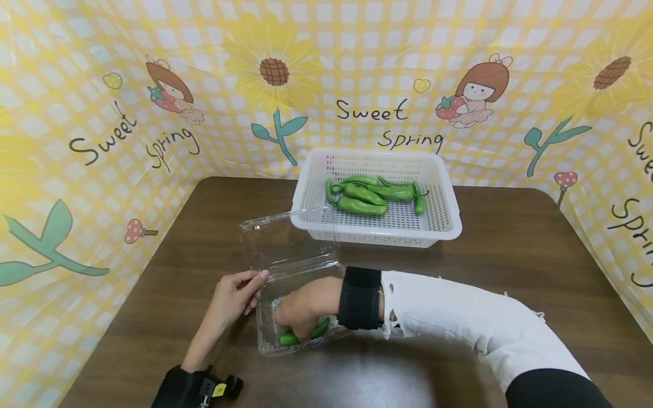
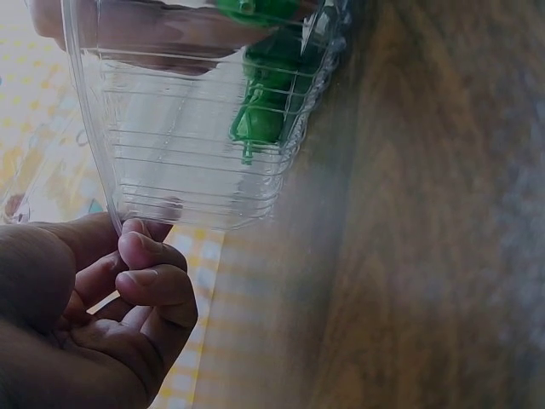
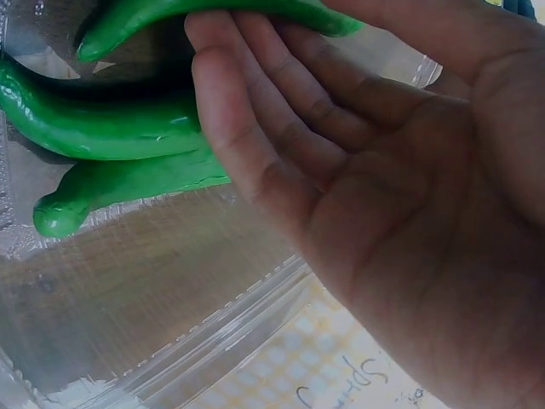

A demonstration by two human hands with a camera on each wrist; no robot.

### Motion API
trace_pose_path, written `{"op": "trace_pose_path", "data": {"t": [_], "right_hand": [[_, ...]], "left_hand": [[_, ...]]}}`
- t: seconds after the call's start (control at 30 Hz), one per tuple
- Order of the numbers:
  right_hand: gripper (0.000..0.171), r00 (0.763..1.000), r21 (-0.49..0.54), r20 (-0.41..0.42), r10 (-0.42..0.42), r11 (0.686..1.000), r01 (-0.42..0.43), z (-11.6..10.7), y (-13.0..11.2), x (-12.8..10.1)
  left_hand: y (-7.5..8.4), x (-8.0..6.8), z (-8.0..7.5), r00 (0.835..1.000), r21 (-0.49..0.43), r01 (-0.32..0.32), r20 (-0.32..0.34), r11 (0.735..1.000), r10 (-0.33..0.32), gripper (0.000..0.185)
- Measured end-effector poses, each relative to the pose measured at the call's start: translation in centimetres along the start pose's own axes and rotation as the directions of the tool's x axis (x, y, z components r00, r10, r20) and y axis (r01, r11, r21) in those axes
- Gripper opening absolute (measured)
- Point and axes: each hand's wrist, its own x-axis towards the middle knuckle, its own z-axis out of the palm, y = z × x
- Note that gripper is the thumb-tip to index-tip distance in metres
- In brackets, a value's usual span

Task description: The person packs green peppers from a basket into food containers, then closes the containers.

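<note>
A clear plastic box [image 1: 261, 326] stands on the table with its hinged lid [image 1: 285, 241] raised. My left hand [image 1: 234, 297] pinches the box's rim at the left corner, thumb and fingertips meeting there in the left wrist view. Inside the box is my right hand [image 1: 311, 303], reaching down among long green peppers. In the right wrist view its fingers are loosely bent, with the palm showing. One curved green pepper [image 3: 128, 25] lies along the fingertips; a second pepper [image 3: 111, 128] and a third pepper [image 3: 136, 181] lie beside the index finger, partly hidden.
Behind the box, a white perforated basket [image 1: 446, 224] holds several green peppers [image 1: 362, 207]. The raised lid overlaps its left front corner in the head view. Brown wooden table [image 1: 500, 243] surrounds both, backed by a yellow checked cloth [image 1: 367, 51].
</note>
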Motion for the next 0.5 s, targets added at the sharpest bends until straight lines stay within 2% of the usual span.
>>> {"op": "trace_pose_path", "data": {"t": [0.23,0.5], "right_hand": [[0.032,1.000,0.007,0.016,-0.006,1.000,0.006,-0.12,0.04,0.03],[0.029,1.000,0.049,0.029,-0.003,0.999,0.002,-0.02,0.25,0.10]], "left_hand": [[0.09,0.05,-0.06,1.000,0.012,-0.017,0.004,1.000,0.017,0.038],[-0.03,0.12,-0.06,1.000,0.020,-0.027,0.003,0.999,0.027,0.033]]}}
